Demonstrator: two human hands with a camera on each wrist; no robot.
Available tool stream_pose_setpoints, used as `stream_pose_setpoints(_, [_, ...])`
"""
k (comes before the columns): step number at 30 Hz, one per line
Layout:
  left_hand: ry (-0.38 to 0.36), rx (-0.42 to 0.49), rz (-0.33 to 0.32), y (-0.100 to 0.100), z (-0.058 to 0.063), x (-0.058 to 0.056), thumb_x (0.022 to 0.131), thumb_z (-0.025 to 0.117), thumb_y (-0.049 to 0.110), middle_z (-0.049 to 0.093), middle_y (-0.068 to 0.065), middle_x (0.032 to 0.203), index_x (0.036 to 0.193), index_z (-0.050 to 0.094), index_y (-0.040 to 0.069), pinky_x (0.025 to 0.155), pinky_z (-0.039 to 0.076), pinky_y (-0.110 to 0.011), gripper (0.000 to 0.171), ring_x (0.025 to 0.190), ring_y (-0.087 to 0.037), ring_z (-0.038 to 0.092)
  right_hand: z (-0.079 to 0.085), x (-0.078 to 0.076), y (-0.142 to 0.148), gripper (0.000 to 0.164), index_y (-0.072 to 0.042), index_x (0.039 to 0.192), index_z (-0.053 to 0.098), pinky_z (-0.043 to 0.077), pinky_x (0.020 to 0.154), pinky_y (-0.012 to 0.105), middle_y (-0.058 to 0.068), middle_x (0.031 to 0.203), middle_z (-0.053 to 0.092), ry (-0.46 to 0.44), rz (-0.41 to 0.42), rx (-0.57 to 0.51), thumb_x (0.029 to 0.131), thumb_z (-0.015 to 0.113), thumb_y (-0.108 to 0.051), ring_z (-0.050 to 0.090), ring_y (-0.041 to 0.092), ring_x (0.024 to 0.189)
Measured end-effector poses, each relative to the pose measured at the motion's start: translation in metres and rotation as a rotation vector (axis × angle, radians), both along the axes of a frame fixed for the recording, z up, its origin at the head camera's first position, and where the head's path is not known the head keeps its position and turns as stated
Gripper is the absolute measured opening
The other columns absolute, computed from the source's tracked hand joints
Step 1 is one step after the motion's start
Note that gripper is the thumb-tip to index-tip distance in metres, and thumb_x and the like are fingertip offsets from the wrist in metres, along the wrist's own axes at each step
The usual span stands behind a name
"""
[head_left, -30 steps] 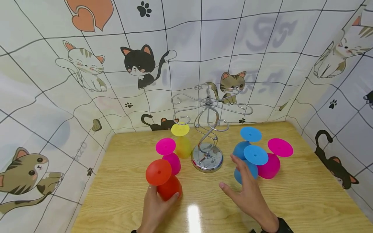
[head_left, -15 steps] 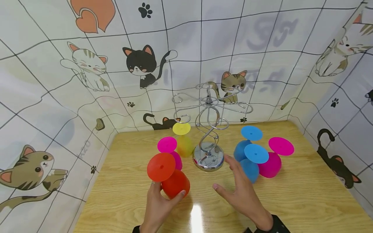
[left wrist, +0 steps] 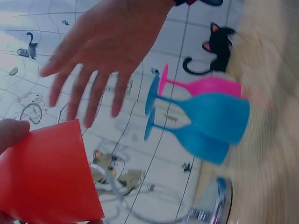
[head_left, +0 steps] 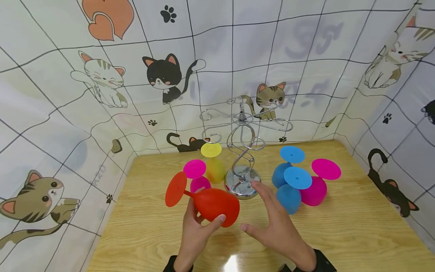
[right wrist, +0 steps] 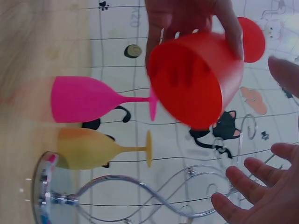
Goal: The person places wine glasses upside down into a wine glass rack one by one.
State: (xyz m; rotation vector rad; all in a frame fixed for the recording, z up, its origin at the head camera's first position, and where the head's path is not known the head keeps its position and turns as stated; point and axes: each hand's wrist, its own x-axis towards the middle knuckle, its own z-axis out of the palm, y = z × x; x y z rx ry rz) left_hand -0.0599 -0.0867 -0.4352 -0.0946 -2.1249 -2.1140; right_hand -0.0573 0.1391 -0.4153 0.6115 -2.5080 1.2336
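My left hand (head_left: pixel 198 232) grips the bowl of a red plastic wine glass (head_left: pixel 217 206), held tilted on its side above the table. Its foot points left and its mouth faces right; the right wrist view looks into the hollow red bowl (right wrist: pixel 187 84). My right hand (head_left: pixel 280 228) is held with fingers spread, just right of the glass and apart from it, in front of the stand's base. In the left wrist view the palm of that right hand (left wrist: pixel 110 46) faces the red glass (left wrist: pixel 49 175), and nothing is in it.
A chrome scroll-armed glass stand (head_left: pixel 242 185) stands at the back middle. Upside-down glasses flank it: yellow (head_left: pixel 215 172) and pink (head_left: pixel 200 184) on the left, two blue (head_left: pixel 289 198) and one pink (head_left: pixel 314 191) on the right. A cat-print cloth (head_left: pixel 217 49) hangs behind the wooden table (head_left: pixel 142 234).
My left hand has lifted the red glass from upside down and tipped it onto its side, mouth toward the right. My right hand has moved left, closer to it.
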Motion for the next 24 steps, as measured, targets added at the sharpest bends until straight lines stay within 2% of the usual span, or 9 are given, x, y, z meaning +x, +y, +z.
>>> stream_pose_setpoints(4, [0.007, 0.154, -0.074, 0.020, -0.006, -0.003, 0.079, 0.078, 0.007, 0.056, -0.007, 0.133, 0.140, 0.042, 0.017, 0.086, 0.059, -0.035, 0.071, 0.116, -0.030, 0.061, 0.010, 0.001, -0.005, 0.103, -0.016, 0.151, 0.037, 0.050, 0.095, 0.056, 0.004, 0.154, 0.040, 0.234, 0.047, 0.140, 0.068, 0.083, -0.056, 0.043, 0.026, 0.134])
stream_pose_setpoints(6, [0.002, 0.195, -0.091, 0.029, -0.010, -0.004, 0.080, 0.077, 0.007, 0.055, -0.008, 0.134, 0.139, 0.041, 0.017, 0.087, 0.059, -0.035, 0.070, 0.117, -0.031, 0.061, 0.012, 0.000, -0.007, 0.103, -0.013, 0.148, 0.042, 0.045, 0.099, 0.054, 0.007, 0.152, 0.042, 0.329, 0.047, 0.241, 0.067, 0.079, -0.064, 0.043, 0.026, 0.134])
stream_pose_setpoints(8, [-0.010, 0.215, -0.101, 0.038, -0.013, -0.003, 0.081, 0.077, 0.007, 0.054, -0.009, 0.135, 0.139, 0.040, 0.016, 0.089, 0.058, -0.034, 0.070, 0.118, -0.031, 0.060, 0.012, -0.002, -0.009, 0.102, -0.013, 0.147, 0.045, 0.041, 0.101, 0.055, 0.008, 0.151, 0.043, 0.387, 0.034, 0.328, 0.066, 0.079, -0.065, 0.043, 0.027, 0.133])
stream_pose_setpoints(14, [-0.009, 0.223, -0.120, 0.054, -0.013, -0.004, 0.082, 0.076, 0.009, 0.052, -0.008, 0.135, 0.138, 0.040, 0.013, 0.091, 0.058, -0.033, 0.067, 0.120, -0.030, 0.057, 0.007, -0.006, -0.009, 0.109, -0.015, 0.145, 0.047, 0.036, 0.107, 0.061, 0.011, 0.146, 0.047, 0.405, -0.034, 0.510, 0.053, 0.094, -0.046, 0.046, 0.032, 0.130])
stream_pose_setpoints(18, [-0.015, 0.219, -0.116, 0.059, -0.013, -0.003, 0.081, 0.077, 0.010, 0.053, -0.007, 0.135, 0.138, 0.040, 0.016, 0.091, 0.057, -0.032, 0.067, 0.120, -0.029, 0.056, 0.004, -0.009, -0.008, 0.106, -0.013, 0.143, 0.048, 0.030, 0.110, 0.061, 0.013, 0.142, 0.050, 0.393, -0.068, 0.557, 0.053, 0.094, -0.046, 0.047, 0.033, 0.129])
stream_pose_setpoints(24, [-0.054, 0.218, -0.121, 0.063, -0.013, -0.001, 0.080, 0.078, 0.011, 0.051, -0.007, 0.137, 0.139, 0.038, 0.017, 0.093, 0.056, -0.031, 0.071, 0.121, -0.030, 0.055, 0.000, -0.011, -0.006, 0.101, -0.013, 0.141, 0.050, 0.028, 0.112, 0.061, 0.012, 0.141, 0.052, 0.388, -0.088, 0.571, 0.055, 0.094, -0.043, 0.051, 0.033, 0.125])
